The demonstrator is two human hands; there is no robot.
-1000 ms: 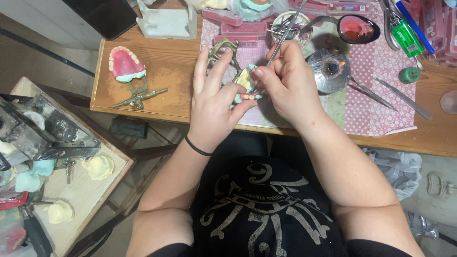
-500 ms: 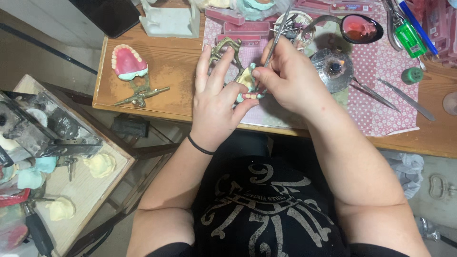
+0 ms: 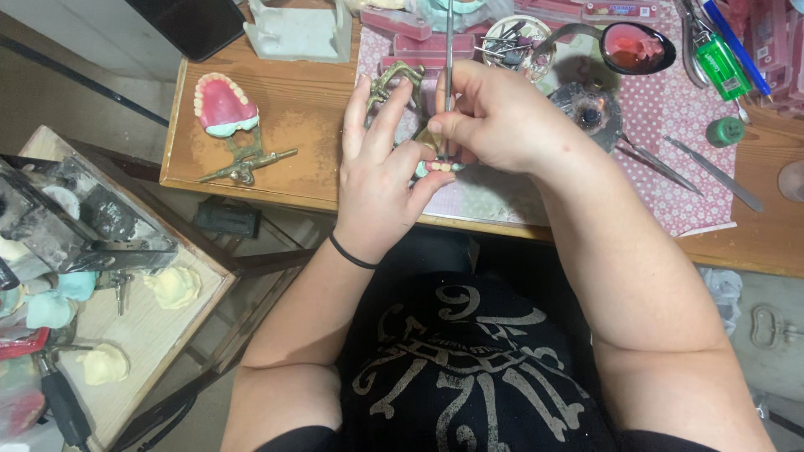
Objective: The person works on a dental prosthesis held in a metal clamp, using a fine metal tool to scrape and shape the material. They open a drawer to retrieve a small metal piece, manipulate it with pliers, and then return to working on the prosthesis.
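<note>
My left hand [image 3: 381,180] holds a small denture model [image 3: 440,165] with a row of teeth, pinched between thumb and fingers over the table edge. My right hand [image 3: 498,117] grips a thin metal instrument [image 3: 450,50] that stands upright, its lower tip against the model. A black band circles my left wrist. Most of the model is hidden by my fingers.
A pink denture on a brass articulator [image 3: 226,113] lies at the left of the wooden table [image 3: 293,167]. A spoon with red wax [image 3: 630,46], a glass dish [image 3: 590,109], metal tools [image 3: 712,172] and a green lighter [image 3: 720,54] rest on the dotted cloth. Plaster casts [image 3: 172,286] sit on a low side tray.
The metal instrument in my right hand has swung from a tilt to upright. Both hands stay together on the model.
</note>
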